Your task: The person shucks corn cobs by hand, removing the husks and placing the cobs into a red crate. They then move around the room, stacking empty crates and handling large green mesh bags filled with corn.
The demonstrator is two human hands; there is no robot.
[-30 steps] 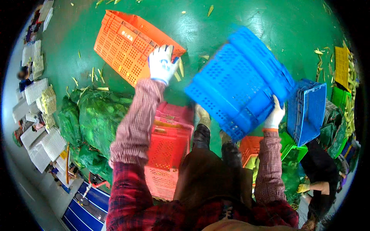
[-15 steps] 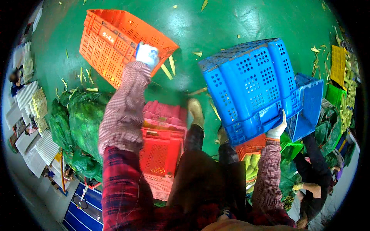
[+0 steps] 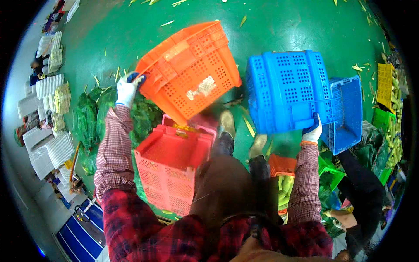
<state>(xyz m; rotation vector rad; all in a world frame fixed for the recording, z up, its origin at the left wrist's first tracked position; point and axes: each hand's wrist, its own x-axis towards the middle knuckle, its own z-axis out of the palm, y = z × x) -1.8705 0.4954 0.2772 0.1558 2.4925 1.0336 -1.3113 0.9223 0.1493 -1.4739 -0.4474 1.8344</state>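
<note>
A head-worn fisheye looks down at the hands (image 3: 126, 91) from close above.

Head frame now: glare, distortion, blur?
Head view: pale glare on the green floor, above the blue crate in the picture; head view: black fisheye corners, edges bowing near the rim; head view: hole patterns on the blue crate and orange crate are readable, so blur there is mild; fine detail at far left unclear.

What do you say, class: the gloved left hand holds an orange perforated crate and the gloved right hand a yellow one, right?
No: the head view shows a blue perforated crate, not a yellow one, in the gloved right hand. The gloved left hand does hold an orange perforated crate.
</note>
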